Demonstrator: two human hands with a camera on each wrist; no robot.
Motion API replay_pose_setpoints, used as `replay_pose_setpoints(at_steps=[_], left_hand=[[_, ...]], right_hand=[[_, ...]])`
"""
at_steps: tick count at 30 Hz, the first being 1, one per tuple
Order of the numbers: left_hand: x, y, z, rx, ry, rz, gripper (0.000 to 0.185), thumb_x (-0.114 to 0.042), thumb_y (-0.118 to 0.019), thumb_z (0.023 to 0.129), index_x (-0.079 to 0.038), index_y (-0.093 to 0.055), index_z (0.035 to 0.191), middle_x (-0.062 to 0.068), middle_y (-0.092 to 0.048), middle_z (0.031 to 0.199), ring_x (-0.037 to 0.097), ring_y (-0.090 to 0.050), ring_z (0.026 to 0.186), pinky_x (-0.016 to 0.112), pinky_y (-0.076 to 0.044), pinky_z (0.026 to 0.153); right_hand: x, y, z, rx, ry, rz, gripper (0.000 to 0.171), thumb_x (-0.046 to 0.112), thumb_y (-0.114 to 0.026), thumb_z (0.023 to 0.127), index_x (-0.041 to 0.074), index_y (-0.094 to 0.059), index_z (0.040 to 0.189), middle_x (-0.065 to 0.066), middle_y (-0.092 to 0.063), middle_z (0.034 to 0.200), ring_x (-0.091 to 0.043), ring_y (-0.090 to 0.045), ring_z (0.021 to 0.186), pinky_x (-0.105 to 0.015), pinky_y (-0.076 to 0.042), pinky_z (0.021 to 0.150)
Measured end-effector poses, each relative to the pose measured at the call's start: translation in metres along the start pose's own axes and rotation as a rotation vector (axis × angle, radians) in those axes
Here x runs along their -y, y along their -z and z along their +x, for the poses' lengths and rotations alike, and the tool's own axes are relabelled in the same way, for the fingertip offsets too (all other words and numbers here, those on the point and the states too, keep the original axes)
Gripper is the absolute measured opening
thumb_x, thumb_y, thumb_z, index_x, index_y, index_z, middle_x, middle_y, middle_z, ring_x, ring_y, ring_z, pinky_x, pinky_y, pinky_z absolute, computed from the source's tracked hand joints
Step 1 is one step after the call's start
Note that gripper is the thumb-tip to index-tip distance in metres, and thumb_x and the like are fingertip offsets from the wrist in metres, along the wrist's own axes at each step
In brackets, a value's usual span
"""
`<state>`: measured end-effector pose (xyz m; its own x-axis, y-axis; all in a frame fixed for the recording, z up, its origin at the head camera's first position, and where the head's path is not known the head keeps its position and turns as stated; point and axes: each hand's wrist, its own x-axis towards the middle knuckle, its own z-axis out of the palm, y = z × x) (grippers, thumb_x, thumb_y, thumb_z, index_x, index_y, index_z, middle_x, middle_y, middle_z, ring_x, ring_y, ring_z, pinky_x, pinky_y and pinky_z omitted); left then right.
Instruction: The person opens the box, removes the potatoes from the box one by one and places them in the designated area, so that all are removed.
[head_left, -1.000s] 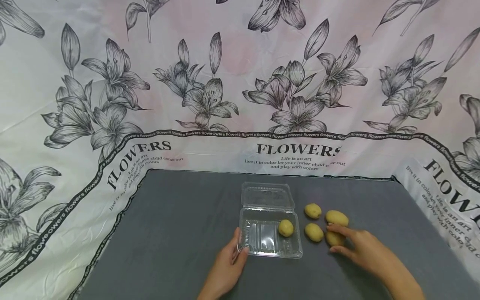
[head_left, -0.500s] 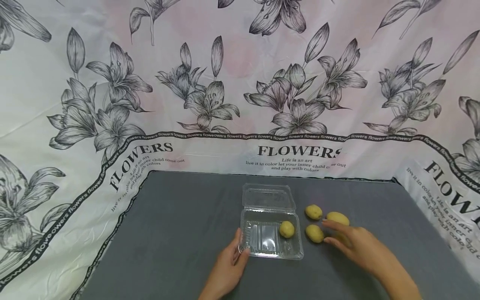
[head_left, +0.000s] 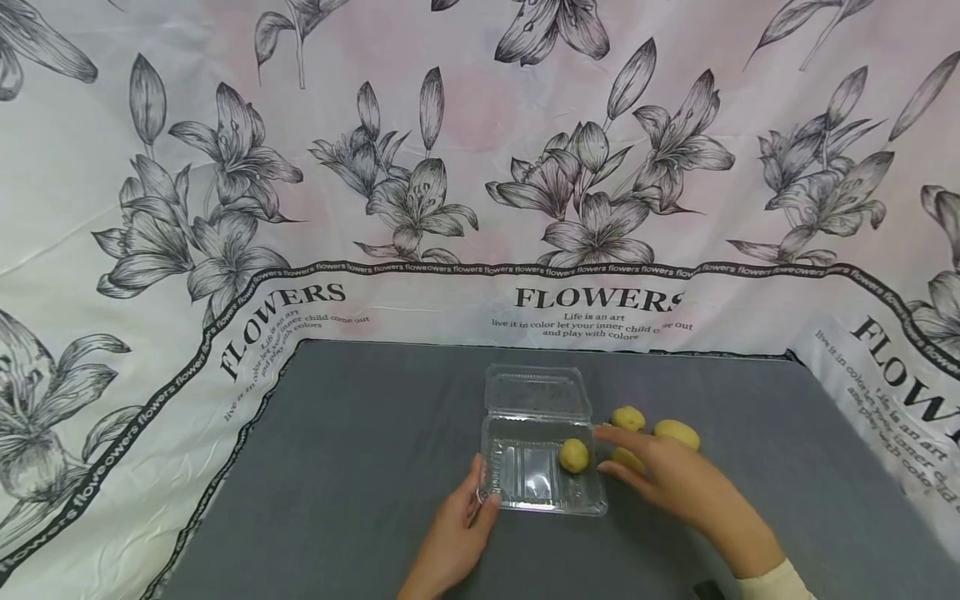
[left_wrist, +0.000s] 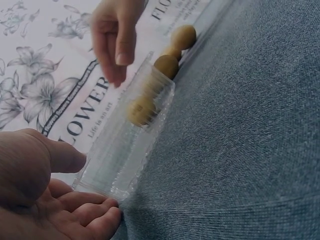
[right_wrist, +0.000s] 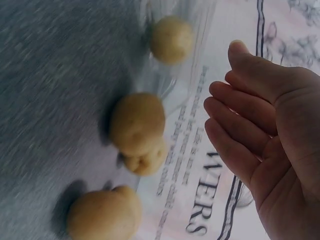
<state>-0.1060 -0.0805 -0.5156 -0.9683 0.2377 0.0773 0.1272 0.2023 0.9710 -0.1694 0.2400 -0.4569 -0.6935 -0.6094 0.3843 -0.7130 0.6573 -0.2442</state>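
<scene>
A clear plastic clamshell container (head_left: pixel 538 479) lies open on the table, one small yellow potato (head_left: pixel 574 456) inside at its right. My left hand (head_left: pixel 450 533) grips the container's near left corner, thumb at the rim. My right hand (head_left: pixel 675 479) hovers with nothing in it, its fingertips at the container's right edge in the head view. In the right wrist view its fingers are extended, the palm bare. Beside the container lie more potatoes with dimpled skin: one at the back (head_left: pixel 627 418), a bigger one (head_left: pixel 677 434), and another partly behind my hand (right_wrist: pixel 137 122).
The container's lid (head_left: pixel 536 392) leans back behind its base. A dark grey cloth (head_left: pixel 360 450) covers the table. Hanging fabric printed with flowers (head_left: pixel 420 208) encloses the table at the back and sides.
My right hand has moved left, from over the potatoes on the right to the container's right edge. The left hand and the container stay where they were.
</scene>
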Motion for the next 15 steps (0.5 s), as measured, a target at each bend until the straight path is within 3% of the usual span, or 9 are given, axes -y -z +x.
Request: replay_pose_setpoints(at_steps=[2,5,9,12,15], left_hand=[[0.0,0.001,-0.001,-0.006,0.002,0.012,0.069,-0.017,-0.057,0.111,0.014,-0.021,0.161,0.033,-0.028,0.165,0.044,-0.034,0.151,0.049,-0.037,0.12],[0.0,0.0,-0.002,-0.002,0.003,0.019,0.069,-0.017,-0.058,0.111,0.014,-0.022,0.161,0.033,-0.028,0.165,0.044,-0.034,0.151,0.048,-0.037,0.119],[0.0,0.0,-0.002,0.003,0.01,0.016,0.068,-0.017,-0.058,0.111,0.014,-0.022,0.16,0.033,-0.027,0.165,0.043,-0.035,0.151,0.048,-0.038,0.119],[0.0,0.0,-0.002,-0.001,0.008,0.009,0.069,-0.017,-0.058,0.111,0.015,-0.022,0.16,0.033,-0.026,0.165,0.043,-0.035,0.151,0.048,-0.037,0.119],[0.001,0.001,-0.001,-0.003,0.002,0.004,0.069,-0.017,-0.057,0.111,0.015,-0.021,0.16,0.033,-0.026,0.165,0.043,-0.034,0.151,0.048,-0.036,0.12]], right_hand=[[0.005,-0.001,0.007,0.032,0.001,0.013,0.047,0.018,-0.086,0.09,0.007,-0.069,0.132,-0.004,-0.079,0.097,0.011,-0.047,0.06,-0.02,-0.056,0.056],[0.012,-0.004,0.013,0.101,-0.021,0.016,0.045,0.02,-0.084,0.093,0.006,-0.068,0.133,-0.005,-0.079,0.1,0.011,-0.045,0.056,-0.016,-0.05,0.051],[0.02,-0.01,0.019,0.151,-0.032,-0.008,0.045,0.022,-0.082,0.094,0.005,-0.068,0.133,-0.01,-0.077,0.123,0.003,-0.063,0.062,-0.017,-0.055,0.054],[0.024,-0.015,0.024,0.161,-0.033,-0.064,0.046,0.024,-0.083,0.093,0.007,-0.069,0.133,-0.011,-0.075,0.128,-0.012,-0.075,0.078,-0.023,-0.061,0.063],[0.027,-0.019,0.028,0.165,-0.035,-0.124,0.046,0.027,-0.084,0.092,0.01,-0.07,0.132,-0.01,-0.075,0.128,-0.021,-0.077,0.089,-0.029,-0.064,0.067]])
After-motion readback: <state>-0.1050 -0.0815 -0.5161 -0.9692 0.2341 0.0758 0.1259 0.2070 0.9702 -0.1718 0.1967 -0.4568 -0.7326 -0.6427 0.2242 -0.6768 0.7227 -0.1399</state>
